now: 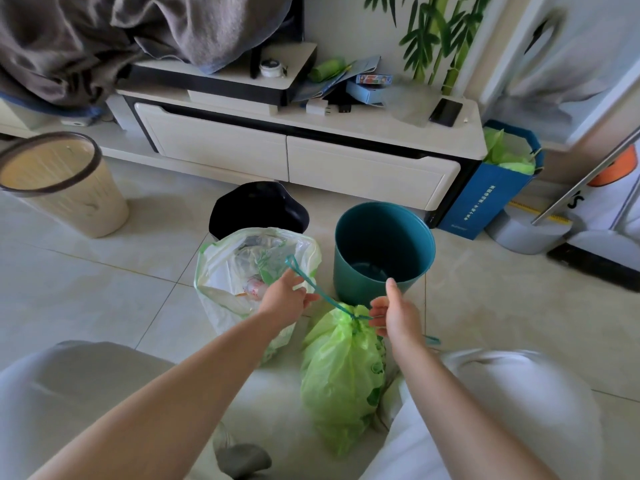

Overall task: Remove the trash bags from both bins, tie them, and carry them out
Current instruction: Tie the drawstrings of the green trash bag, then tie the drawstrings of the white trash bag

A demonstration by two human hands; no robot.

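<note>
Green bag, neck cinched: my left hand and right hand pinch its drawstring. Teal bin at 12 o'clock; bare tile at 9. Bag print unreadable.

Bare forearms, white trousers (loose-fitting)

Soft daylight, mild shadows, wide-angle bending and blur toward edges.

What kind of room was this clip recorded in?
Probably a home living room: a low media cabinet with drawers, a bamboo wall decal, tiled floor, and small household bins such as the teal bin.
</note>
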